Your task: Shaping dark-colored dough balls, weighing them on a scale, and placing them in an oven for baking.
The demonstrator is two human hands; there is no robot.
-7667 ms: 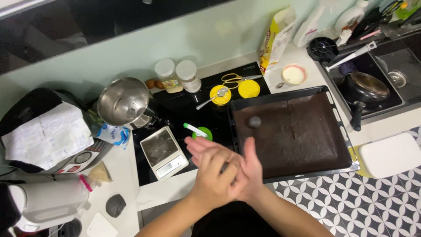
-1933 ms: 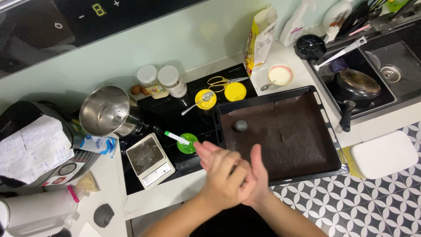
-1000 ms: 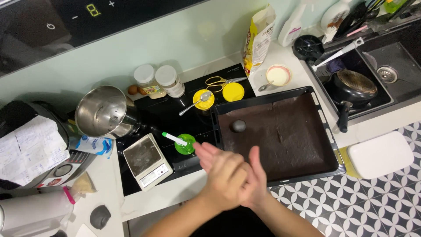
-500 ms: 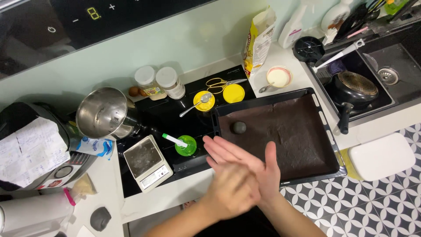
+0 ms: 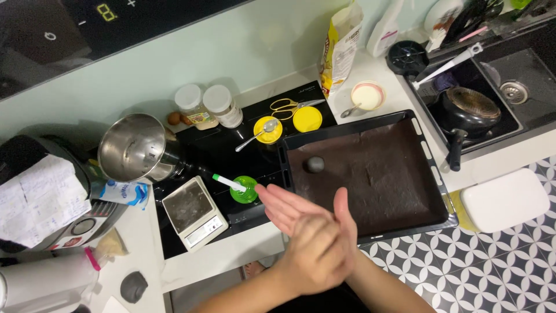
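Left hand (image 5: 315,255) pressed flat over right hand (image 5: 289,211), grip contents hidden, beside baking tray (image 5: 434,191)

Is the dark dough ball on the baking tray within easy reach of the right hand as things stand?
Probably yes: the dough ball lies alone on the tray, nothing between it and the right hand, though that hand is pressed against the left hand.

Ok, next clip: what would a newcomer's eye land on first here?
Probably the two hands pressed palm to palm at the bottom centre, left hand over right hand; what lies between them is hidden. Just beyond them sits a dark baking tray with a single dark dough ball near its left end, and left of it a shiny steel pot.
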